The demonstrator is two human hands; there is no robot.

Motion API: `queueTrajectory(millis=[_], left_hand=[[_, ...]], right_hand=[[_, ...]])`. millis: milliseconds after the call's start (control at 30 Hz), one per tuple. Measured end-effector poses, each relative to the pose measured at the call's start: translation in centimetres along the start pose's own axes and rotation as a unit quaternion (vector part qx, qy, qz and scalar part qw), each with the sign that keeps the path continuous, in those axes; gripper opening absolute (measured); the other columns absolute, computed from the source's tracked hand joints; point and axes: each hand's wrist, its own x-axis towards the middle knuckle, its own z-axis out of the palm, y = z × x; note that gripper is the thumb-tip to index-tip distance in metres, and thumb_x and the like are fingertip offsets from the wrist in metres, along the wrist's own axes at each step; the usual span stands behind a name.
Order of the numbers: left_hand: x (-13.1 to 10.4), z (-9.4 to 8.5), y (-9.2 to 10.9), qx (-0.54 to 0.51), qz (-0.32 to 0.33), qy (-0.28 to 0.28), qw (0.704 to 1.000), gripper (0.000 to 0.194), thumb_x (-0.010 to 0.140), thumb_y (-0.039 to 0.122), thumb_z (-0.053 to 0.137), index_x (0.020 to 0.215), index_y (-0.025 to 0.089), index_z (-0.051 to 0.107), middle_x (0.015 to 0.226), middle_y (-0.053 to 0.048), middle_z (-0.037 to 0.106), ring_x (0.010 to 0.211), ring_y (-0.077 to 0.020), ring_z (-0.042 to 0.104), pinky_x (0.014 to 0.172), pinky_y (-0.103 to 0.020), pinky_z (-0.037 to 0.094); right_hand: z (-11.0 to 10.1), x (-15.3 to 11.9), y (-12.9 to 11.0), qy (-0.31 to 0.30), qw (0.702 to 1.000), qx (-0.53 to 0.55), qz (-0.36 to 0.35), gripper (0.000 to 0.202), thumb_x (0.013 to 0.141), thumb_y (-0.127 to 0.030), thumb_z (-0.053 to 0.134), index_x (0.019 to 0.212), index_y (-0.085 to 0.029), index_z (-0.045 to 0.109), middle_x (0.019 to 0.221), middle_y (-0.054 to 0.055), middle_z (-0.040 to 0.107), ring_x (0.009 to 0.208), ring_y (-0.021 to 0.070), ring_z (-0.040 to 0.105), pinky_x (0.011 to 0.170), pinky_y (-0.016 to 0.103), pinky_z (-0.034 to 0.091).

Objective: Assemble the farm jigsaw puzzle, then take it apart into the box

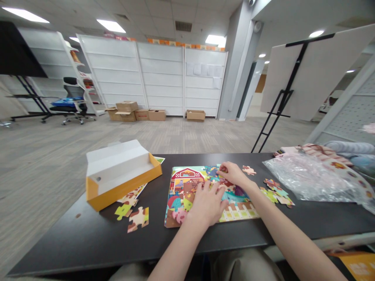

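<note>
A colourful farm puzzle (240, 212) lies on the dark table in front of me, with a red barn at its upper left and a pale fence along its lower edge. My left hand (208, 203) rests on its middle, palm down with the fingers spread. Near the puzzle's upper edge, my right hand (231, 173) has its fingers pinched together over a blue part; whatever is between the fingertips is too small to make out. A loose piece (249, 170) lies just right of my right hand.
An open yellow box (125, 191) stands at the left, with loose pieces (138, 219) before it. More pieces (277, 193) lie right of the puzzle, near a clear plastic bag (307, 175). The dark table (88, 242) has its front edge near my lap.
</note>
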Motion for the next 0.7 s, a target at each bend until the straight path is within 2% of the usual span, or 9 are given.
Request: queueTrajectory(millis=[167,333,400,567,700], left_hand=[[-0.1,0.0,0.1,0.003,-0.001,-0.001,1.000,0.041,0.101,0.047,0.038,0.135,0.027,0.051,0.137,-0.006,0.058,0.122,-0.0311,0.048,0.104,-0.052,0.038],[-0.1,0.0,0.0,0.002,0.001,-0.001,1.000,0.042,0.101,0.048,0.037,0.136,0.027,0.051,0.139,-0.006,0.056,0.123,-0.0310,0.048,0.105,-0.052,0.037],[-0.1,0.0,0.0,0.004,0.001,-0.003,1.000,0.042,0.101,0.047,0.037,0.135,0.027,0.051,0.140,-0.006,0.056,0.124,-0.0311,0.048,0.104,-0.052,0.038],[-0.1,0.0,0.1,0.007,0.001,-0.003,1.000,0.042,0.102,0.047,0.036,0.137,0.027,0.051,0.137,-0.006,0.057,0.122,-0.0305,0.048,0.106,-0.053,0.037],[-0.1,-0.3,0.2,0.011,-0.001,-0.013,1.000,0.042,0.102,0.046,0.036,0.134,0.026,0.054,0.137,-0.007,0.056,0.123,-0.0312,0.047,0.105,-0.054,0.037]], right_hand=[[-0.9,-0.1,0.5,-0.020,0.999,0.024,-0.011,0.025,0.087,-0.041,0.061,0.085,-0.018,0.068,0.082,0.006,0.069,0.074,0.0182,0.063,0.070,0.026,0.045],[-2.0,-0.1,1.6,0.038,0.997,-0.065,0.020,0.031,0.089,-0.046,0.057,0.088,-0.017,0.069,0.090,0.009,0.068,0.083,0.0210,0.063,0.077,0.029,0.043],[-2.2,-0.3,1.6,0.033,0.995,-0.079,0.043,0.034,0.090,-0.049,0.055,0.088,-0.017,0.069,0.089,0.009,0.069,0.083,0.0212,0.063,0.076,0.029,0.042],[-2.0,-1.2,-0.4,-0.008,0.993,-0.109,0.047,0.043,0.086,-0.060,0.059,0.089,-0.018,0.066,0.085,0.009,0.071,0.081,0.0237,0.066,0.070,0.029,0.040],[-1.8,-1.7,-2.6,-0.021,0.985,-0.159,0.063,0.039,0.085,-0.055,0.062,0.092,-0.017,0.066,0.090,0.012,0.070,0.083,0.0252,0.066,0.069,0.029,0.040]])
